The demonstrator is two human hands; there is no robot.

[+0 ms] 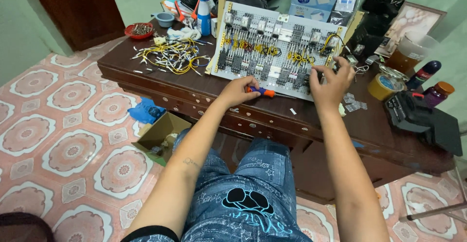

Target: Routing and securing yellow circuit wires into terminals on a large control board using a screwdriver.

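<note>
A white perforated panel with rows of relays, breakers and yellow wiring lies tilted on a dark wooden table. My left hand rests at the panel's near edge, closed around a screwdriver with an orange and blue handle. My right hand sits on the panel's lower right corner, its fingers spread over the black components there. I cannot tell whether those fingers pinch anything.
A heap of yellow wires lies left of the panel, with a red bowl and a blue-capped bottle behind. Tape roll, jars and a black tool sit at the right. A cardboard box stands on the tiled floor.
</note>
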